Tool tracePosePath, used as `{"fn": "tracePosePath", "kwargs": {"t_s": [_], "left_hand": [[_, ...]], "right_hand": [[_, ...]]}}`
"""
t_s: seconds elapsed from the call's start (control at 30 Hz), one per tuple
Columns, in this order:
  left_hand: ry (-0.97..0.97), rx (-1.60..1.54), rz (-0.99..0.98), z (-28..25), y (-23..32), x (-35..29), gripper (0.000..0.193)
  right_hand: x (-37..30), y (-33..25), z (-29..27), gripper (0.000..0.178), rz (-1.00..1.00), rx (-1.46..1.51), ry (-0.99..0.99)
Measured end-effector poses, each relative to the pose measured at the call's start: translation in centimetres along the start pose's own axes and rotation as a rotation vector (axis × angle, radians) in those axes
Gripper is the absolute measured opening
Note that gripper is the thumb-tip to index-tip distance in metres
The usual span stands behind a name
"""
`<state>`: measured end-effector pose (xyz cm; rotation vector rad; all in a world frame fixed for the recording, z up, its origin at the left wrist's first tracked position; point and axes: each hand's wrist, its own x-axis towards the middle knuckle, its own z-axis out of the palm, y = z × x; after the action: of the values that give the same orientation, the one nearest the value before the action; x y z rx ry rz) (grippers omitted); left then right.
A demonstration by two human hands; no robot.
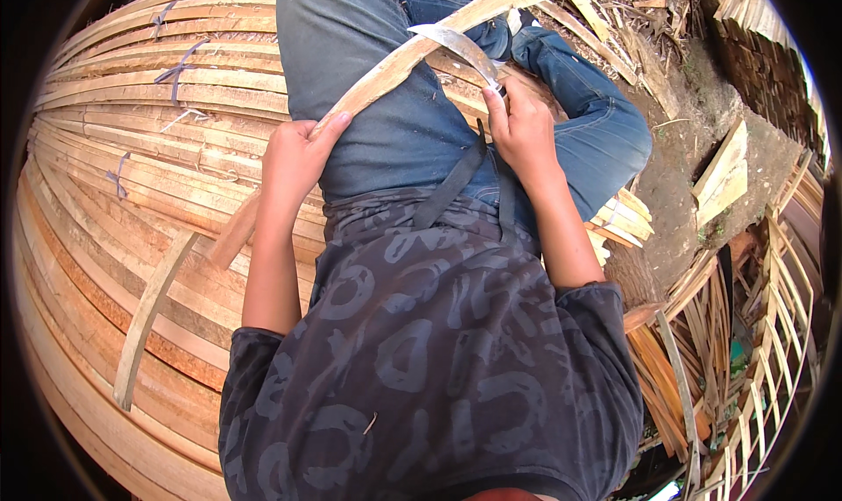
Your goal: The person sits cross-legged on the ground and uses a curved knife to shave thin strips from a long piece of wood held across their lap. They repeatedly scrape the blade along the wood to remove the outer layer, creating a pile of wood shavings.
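A long pale wooden strip (379,82) slants across my lap, from beside my left forearm up to the far right. My left hand (296,154) is closed around it, thumb along its upper face. My right hand (524,125) grips the handle of a curved, sickle-shaped knife (465,46); most of the handle is hidden in the fist. The blade curves up and left, and its tip lies at the strip above my thigh. Whether the edge bites into the wood I cannot tell. A dark strap (452,185) hangs at my waist below the right hand.
Bundles of wooden strips (132,181), some tied with purplish cord (180,69), cover the left side. A short loose strip (151,312) lies on top. Wood scraps and a split piece (724,172) lie on the ground at right, near a slatted wooden frame (772,361).
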<state>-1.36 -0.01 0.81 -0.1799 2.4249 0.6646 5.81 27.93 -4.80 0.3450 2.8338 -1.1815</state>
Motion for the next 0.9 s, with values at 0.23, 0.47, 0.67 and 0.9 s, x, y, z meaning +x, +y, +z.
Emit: {"fn": "tracePosePath", "kwargs": {"t_s": [0.23,0.47,0.67,0.9], "left_hand": [[-0.05,-0.046,-0.006,0.1,-0.5,0.8,0.064],[-0.05,-0.063,0.022,0.4,-0.3,1.1,0.067],[-0.026,-0.019,0.009,0.8,0.3,1.1,0.068],[-0.022,-0.078,-0.017,0.8,-1.0,1.3,0.069]], "right_hand": [[0.5,0.2,1.9,0.03,-0.074,-0.152,-0.006],[1.8,2.1,1.6,0.033,-0.17,-0.322,0.115],[2.5,3.0,0.5,0.034,-0.162,-0.419,0.125],[2.6,13.2,-7.2,0.046,0.505,-0.495,0.259]]}}
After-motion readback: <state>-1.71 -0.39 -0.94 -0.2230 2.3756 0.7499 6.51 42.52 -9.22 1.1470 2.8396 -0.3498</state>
